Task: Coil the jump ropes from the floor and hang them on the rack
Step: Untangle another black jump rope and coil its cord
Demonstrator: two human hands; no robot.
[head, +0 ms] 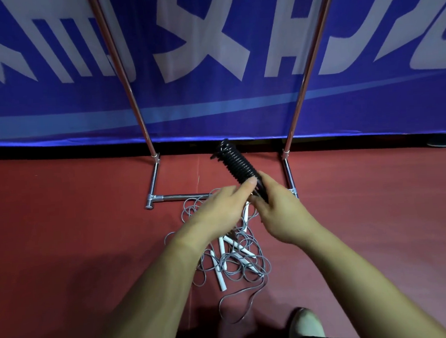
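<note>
Black coiled rope (238, 165) held tilted above red floor (61, 219), upper end toward rack (154, 184). Right hand (280, 212) grips its lower end; left hand (219, 208) pinches it there, thumb on top. Grey ropes (239, 262) lie tangled beneath.

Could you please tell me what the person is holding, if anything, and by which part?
The coiled black jump rope, held at its lower end by the left grip and the right grip; its wound upper end sticks out free.
</note>
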